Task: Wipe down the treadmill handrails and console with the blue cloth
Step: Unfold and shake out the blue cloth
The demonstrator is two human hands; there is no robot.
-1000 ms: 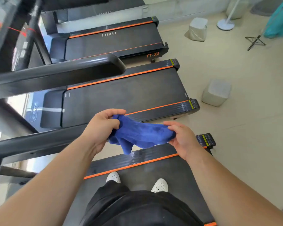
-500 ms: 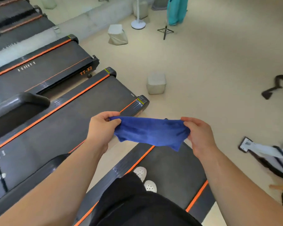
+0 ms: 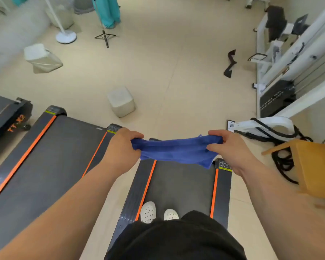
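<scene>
A blue cloth [image 3: 176,152] is held stretched out flat between two hands above the rear end of a treadmill [image 3: 180,186]. One end is pinched by the left hand [image 3: 123,147], the other by the right hand [image 3: 227,147], fingers curled. White shoes [image 3: 148,212] are seen on the belt.

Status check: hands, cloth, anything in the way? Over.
Left hand, right hand each grip an end of blue cloth, stretched above treadmill deck. Handrails, console out of view. Nothing obstructs the hands.
</scene>
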